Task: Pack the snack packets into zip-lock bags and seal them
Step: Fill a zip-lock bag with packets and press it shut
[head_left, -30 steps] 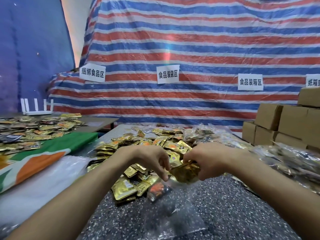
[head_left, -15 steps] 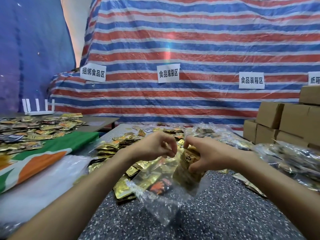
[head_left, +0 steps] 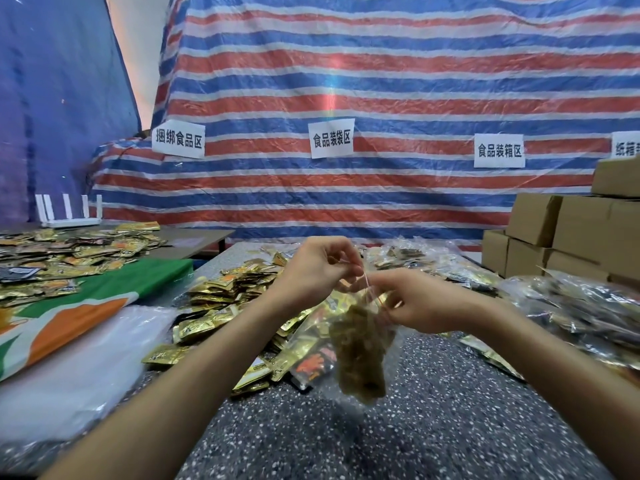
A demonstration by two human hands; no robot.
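Hanging in the air just above the speckled table (head_left: pixel 433 410), a clear zip-lock bag (head_left: pixel 322 327) is held up by a person. The left hand (head_left: pixel 317 271) and the right hand (head_left: pixel 419 301) are close together. Each one pinches the bag's top edge with curled fingers. Snack packets (head_left: pixel 360 362) sit inside the bag, but they look blurry. A big pile of gold packets (head_left: pixel 221 299) lies on the table beside the left arm. Filled bags (head_left: pixel 588 306) lie to the right, near brown boxes (head_left: pixel 571 230).
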